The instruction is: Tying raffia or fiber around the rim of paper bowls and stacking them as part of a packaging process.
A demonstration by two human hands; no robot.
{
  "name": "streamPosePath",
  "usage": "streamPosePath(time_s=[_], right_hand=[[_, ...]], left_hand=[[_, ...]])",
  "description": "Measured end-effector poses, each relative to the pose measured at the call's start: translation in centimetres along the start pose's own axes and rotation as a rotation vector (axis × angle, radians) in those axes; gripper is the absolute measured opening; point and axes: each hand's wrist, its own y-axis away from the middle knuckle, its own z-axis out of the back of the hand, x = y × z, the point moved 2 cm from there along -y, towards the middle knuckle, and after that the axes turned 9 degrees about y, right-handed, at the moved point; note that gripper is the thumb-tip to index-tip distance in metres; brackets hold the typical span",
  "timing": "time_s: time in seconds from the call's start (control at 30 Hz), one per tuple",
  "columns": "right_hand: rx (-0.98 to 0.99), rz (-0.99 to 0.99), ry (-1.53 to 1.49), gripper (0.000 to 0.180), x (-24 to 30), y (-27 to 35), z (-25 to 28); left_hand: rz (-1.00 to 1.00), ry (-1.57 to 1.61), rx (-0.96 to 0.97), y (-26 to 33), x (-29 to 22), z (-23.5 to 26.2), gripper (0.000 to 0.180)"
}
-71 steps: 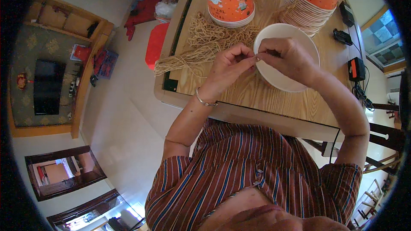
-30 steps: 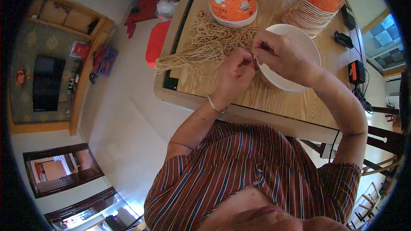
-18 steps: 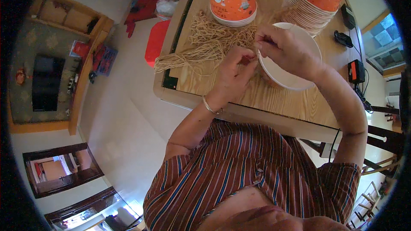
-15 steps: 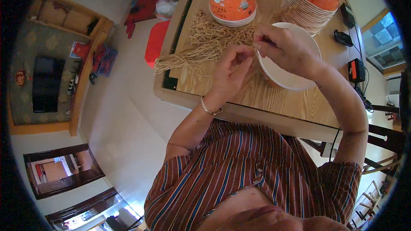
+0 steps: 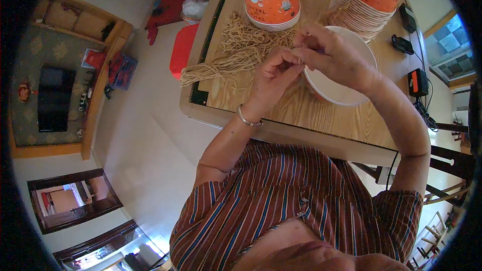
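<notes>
Both hands meet at the left rim of a round paper bucket [image 5: 346,83], white inside, standing on the table. My left hand [image 5: 276,70] is pinched closed just outside the rim, thumb against forefinger. Over the bucket's opening, my right hand [image 5: 334,57] is closed too, its fingertips against those of the left. Whatever the fingertips grip is too small and covered to make out. To the left of the hands lies a loose bundle of tan twine [image 5: 216,68], with a tangled heap behind it.
An upside-down orange and green bucket stack [image 5: 272,5] stands behind the twine. A taller bucket stack [image 5: 369,5] is at the back right. Black adapters [image 5: 417,83] with cables line the table's right edge. A red stool [image 5: 184,50] stands beyond the table's left edge.
My hands have drawn closer together at the rim, the fingertips now touching. My right hand has turned and shifted slightly left. The bucket stays in place.
</notes>
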Motion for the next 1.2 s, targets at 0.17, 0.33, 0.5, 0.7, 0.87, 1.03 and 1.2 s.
streamPosePath(time_s=[0.17,0.33,0.5,0.7,0.87,1.03,1.2], right_hand=[[-0.030,-0.093,0.044,0.026,1.2,0.0,0.5],[-0.124,-0.196,-0.153,0.025,2.1,0.3,0.2],[-0.087,-0.168,-0.263,0.032,2.8,0.6,0.2],[-0.275,-0.092,-0.197,0.027,1.2,0.2,-0.2],[-0.252,-0.185,-0.343,0.024,1.3,0.4,-0.6],[-0.263,-0.167,-0.310,0.021,1.2,0.2,-0.7],[-0.220,-0.219,-0.293,0.021,1.4,-0.1,-0.6]], left_hand=[[-0.161,-0.116,0.052,-0.5,0.7,0.8,0.014],[-0.124,-0.099,0.069,-0.5,0.6,0.6,0.014],[-0.141,-0.109,0.122,-0.2,-0.1,0.7,0.014],[0.062,0.190,0.016,0.7,1.8,0.1,0.010],[0.301,0.622,-0.176,1.4,2.5,-0.5,0.011],[0.253,0.377,-0.144,1.6,2.8,0.0,0.009],[0.033,-0.356,-0.296,1.4,0.5,1.4,0.017]])
